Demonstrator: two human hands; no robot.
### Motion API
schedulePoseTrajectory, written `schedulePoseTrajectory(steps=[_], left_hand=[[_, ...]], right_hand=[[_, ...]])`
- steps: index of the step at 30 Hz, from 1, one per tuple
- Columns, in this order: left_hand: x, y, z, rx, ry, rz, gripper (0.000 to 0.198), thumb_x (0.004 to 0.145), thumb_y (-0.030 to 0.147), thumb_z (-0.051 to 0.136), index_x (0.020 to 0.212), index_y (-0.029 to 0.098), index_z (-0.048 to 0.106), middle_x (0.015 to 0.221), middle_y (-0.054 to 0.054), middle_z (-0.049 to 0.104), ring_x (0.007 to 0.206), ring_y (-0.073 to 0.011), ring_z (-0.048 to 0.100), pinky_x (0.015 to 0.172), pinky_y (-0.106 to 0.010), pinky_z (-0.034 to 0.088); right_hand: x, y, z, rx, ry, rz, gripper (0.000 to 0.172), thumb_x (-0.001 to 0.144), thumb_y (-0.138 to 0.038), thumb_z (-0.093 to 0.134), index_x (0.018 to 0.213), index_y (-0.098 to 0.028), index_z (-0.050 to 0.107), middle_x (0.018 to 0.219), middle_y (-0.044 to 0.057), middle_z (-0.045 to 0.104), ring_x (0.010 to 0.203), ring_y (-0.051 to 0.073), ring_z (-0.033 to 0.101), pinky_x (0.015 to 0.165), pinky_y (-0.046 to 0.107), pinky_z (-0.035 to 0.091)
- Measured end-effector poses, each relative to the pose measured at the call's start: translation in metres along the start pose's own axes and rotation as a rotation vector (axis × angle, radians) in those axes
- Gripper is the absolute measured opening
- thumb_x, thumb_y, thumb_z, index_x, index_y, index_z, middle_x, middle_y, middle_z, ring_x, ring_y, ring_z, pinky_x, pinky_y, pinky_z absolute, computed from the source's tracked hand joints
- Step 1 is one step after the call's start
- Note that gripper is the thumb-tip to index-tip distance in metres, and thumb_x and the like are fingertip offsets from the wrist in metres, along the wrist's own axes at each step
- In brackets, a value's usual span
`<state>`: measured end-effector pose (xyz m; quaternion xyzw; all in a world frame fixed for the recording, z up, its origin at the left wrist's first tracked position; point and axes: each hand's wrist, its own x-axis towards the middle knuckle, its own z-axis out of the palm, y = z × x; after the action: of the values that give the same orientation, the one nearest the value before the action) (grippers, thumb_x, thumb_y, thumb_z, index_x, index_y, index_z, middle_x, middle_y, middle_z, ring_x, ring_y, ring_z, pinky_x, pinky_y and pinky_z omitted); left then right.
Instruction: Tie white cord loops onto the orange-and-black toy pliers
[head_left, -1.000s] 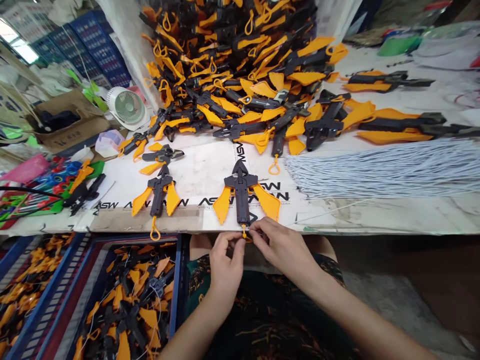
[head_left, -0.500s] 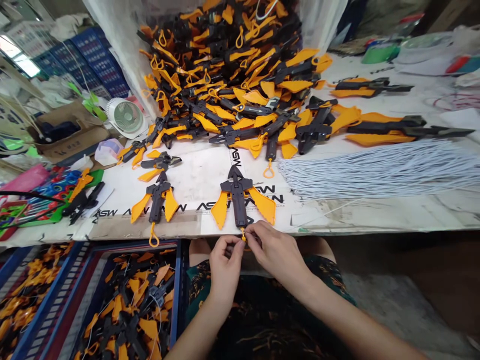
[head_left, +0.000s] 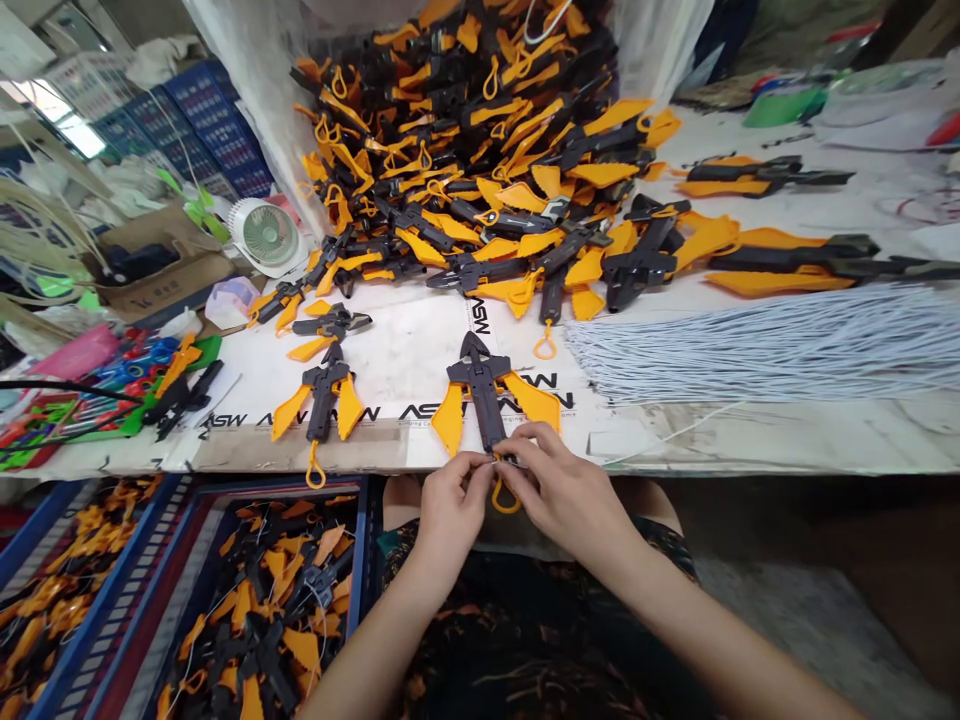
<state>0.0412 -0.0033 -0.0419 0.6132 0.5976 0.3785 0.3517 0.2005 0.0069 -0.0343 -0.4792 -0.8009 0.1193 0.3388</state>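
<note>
A black toy glider with two orange wings lies nose-away at the table's front edge. From its tail an orange pull ring hangs over the edge. My left hand is closed in a pinch just left of the tail, on a thin pale cord of which only a short bit shows between the fingertips. My right hand pinches the same spot from the right, its fingers bent over the tail end. The fingers partly hide the joint between ring and body. Another winged toy with a ring lies to the left.
A big heap of black-and-orange toys fills the back. Pale cut cords lie bundled at right. Below left stand blue crates of similar parts. A small fan and a tray of colourful pens are at left.
Both hands have shifted slightly up to the toy's tail. The orange ring, earlier mostly covered by the fingers, now hangs visible below them. The view has swung slightly left.
</note>
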Motion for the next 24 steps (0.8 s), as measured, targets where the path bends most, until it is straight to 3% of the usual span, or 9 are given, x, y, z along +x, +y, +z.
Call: schedulePoseTrajectory(steps=[4,9,13,17,20,24], left_hand=[[-0.006,0.007,-0.025,-0.044,0.088,0.078,0.014,0.089,0.029,0.057,0.084,0.022,0.067,0.073,0.0,0.067,0.065,-0.0152,0.062,0.063,-0.025,0.047],[-0.019,0.011,-0.061,-0.247,0.224,0.053,0.02,0.091,0.039,0.06,0.082,0.021,0.061,0.061,0.004,0.053,0.055,-0.0113,0.052,0.055,-0.022,0.043],[-0.028,0.01,-0.059,-0.228,0.192,0.062,0.024,0.091,0.041,0.06,0.082,0.019,0.063,0.065,0.002,0.055,0.057,-0.011,0.051,0.055,-0.021,0.04],[-0.03,0.006,-0.049,-0.243,0.182,0.038,0.026,0.091,0.041,0.059,0.084,0.018,0.067,0.067,0.001,0.059,0.06,-0.0118,0.051,0.058,-0.022,0.041],[-0.025,-0.003,-0.046,-0.225,0.177,-0.015,0.025,0.09,0.04,0.059,0.093,0.018,0.07,0.076,-0.002,0.066,0.062,-0.0129,0.054,0.06,-0.023,0.043],[-0.017,-0.02,-0.045,0.011,0.263,0.007,0.02,0.088,0.033,0.061,0.093,0.019,0.073,0.076,-0.001,0.063,0.063,-0.0125,0.052,0.062,-0.024,0.042]], right_hand=[[0.003,0.001,-0.005,0.015,-0.099,-0.049,0.025,0.1,-0.026,0.046,0.118,-0.022,0.063,0.108,0.009,0.062,0.08,0.02,0.068,0.06,0.029,0.054],[0.01,0.0,-0.009,0.174,-0.086,-0.004,0.025,0.097,-0.025,0.051,0.117,-0.021,0.065,0.11,0.009,0.062,0.076,0.018,0.066,0.067,0.033,0.057],[0.024,-0.019,-0.006,0.541,-0.105,-0.087,0.023,0.096,-0.025,0.055,0.117,-0.024,0.067,0.117,0.007,0.067,0.069,0.013,0.063,0.071,0.029,0.055],[0.036,-0.032,-0.004,0.676,-0.191,-0.072,0.014,0.095,-0.021,0.057,0.097,-0.021,0.071,0.09,0.001,0.072,0.081,0.016,0.066,0.074,0.026,0.052],[0.046,-0.025,-0.01,0.493,-0.208,-0.068,0.014,0.093,-0.018,0.055,0.09,-0.02,0.069,0.082,0.001,0.068,0.071,0.015,0.063,0.066,0.025,0.048],[0.066,-0.012,-0.016,-0.02,-0.259,-0.201,0.013,0.091,-0.012,0.056,0.085,-0.016,0.067,0.081,0.004,0.064,0.076,0.018,0.062,0.068,0.027,0.042]])
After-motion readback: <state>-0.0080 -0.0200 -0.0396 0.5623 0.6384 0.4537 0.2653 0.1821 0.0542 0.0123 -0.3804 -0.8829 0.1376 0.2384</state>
